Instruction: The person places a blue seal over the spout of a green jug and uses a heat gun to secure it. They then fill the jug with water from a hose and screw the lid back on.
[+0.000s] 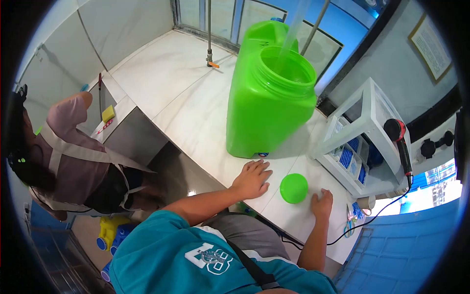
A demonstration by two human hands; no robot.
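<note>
A large bright green plastic water jug [269, 108] stands upright on the white counter, its wide mouth uncovered. A clear stream or tube comes down from above into that mouth. My left hand [252, 179] lies flat on the counter just in front of the jug's base, fingers spread and holding nothing. A round green cap [294, 188] lies on the counter between my two hands. To the right of the cap, my right hand [321, 203] rests on the counter with thumb and fingers apart and nothing in them.
A white rack [360, 142] with blue-and-white packets stands at the right. A black and red heat gun [399, 139] hangs there, its cord crossing the counter near scissors [349, 227]. A valve with an orange handle [211, 63] stands behind. At left, a person [73, 152] works near a yellow sponge [108, 113].
</note>
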